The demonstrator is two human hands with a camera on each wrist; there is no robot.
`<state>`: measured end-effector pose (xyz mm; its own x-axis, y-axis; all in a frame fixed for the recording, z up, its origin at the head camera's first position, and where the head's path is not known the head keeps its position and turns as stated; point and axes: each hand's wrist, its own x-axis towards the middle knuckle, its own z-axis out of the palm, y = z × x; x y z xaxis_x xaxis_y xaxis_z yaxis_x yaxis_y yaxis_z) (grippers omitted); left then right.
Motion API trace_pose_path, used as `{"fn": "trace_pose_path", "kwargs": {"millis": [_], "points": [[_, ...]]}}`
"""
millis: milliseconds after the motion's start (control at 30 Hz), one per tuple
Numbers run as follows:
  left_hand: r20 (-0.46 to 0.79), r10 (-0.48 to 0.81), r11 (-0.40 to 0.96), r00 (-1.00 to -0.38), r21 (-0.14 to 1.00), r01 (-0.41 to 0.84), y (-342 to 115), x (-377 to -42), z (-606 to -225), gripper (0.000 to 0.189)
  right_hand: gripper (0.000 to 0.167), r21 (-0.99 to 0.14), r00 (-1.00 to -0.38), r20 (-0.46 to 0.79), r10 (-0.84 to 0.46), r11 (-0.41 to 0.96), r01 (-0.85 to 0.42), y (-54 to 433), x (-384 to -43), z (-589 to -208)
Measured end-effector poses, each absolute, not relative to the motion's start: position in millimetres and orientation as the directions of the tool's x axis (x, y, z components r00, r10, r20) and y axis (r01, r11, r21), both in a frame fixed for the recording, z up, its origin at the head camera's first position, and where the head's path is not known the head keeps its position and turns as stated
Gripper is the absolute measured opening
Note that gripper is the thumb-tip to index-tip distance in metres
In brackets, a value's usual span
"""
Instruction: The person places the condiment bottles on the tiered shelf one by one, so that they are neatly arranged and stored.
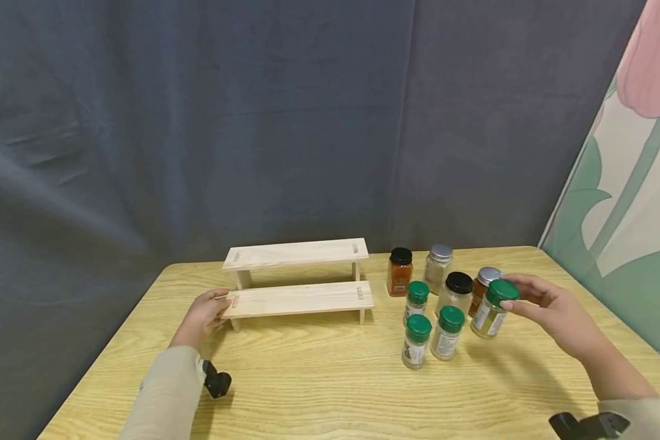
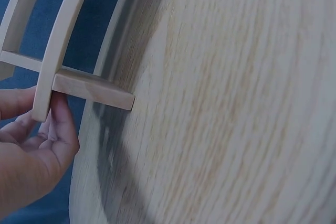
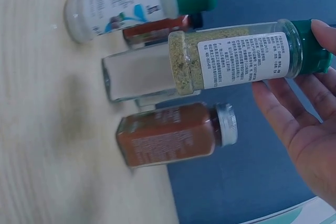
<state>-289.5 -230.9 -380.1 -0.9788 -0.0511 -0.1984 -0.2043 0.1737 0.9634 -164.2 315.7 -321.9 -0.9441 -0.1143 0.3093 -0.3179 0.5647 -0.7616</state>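
My left hand (image 1: 202,313) grips the left end of the lower board of a two-step wooden rack (image 1: 302,299). In the left wrist view its thumb and fingers (image 2: 64,124) pinch the board end (image 2: 44,95) beside a short leg. My right hand (image 1: 555,311) holds a spice jar (image 1: 489,319) by its green lid. The right wrist view shows this jar (image 3: 239,59) part full of yellow-green seasoning, with a white printed label. Its base is off the table, next to a silver-lidded jar of red-brown spice (image 3: 168,135).
Left of the held jar stand smaller green-lidded jars (image 1: 415,351), a black-lidded jar of pale powder (image 1: 455,299), a black-lidded orange-red jar (image 1: 399,275) and a silver-lidded pale jar (image 1: 437,269). A dark curtain (image 1: 286,134) hangs behind the wooden table (image 1: 319,391).
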Motion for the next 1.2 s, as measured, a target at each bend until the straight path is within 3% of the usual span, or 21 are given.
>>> {"fn": "trace_pose_path", "kwargs": {"millis": [467, 633, 1200], "points": [[-0.224, -0.069, 0.115, -0.972, 0.966, -0.231, -231.3, -290.8, -384.4, 0.045, 0.036, -0.737, -0.914, 0.395, -0.095, 0.56, -0.377, 297.2, -168.9, -295.3], [-0.23, -0.076, 0.094, -0.97, 0.967, -0.237, -231.6, -291.1, -382.1, 0.044, 0.034, -0.756, -0.893, 0.425, -0.15, 0.483, -0.442, 279.5, -178.8, -279.9], [-0.27, -0.08, 0.093, -0.96, 0.956, -0.277, -228.5, -289.2, -374.2, 0.045, 0.042, -0.828, -0.907, 0.363, -0.212, 0.372, -0.419, 211.0, -215.9, -263.8]]}}
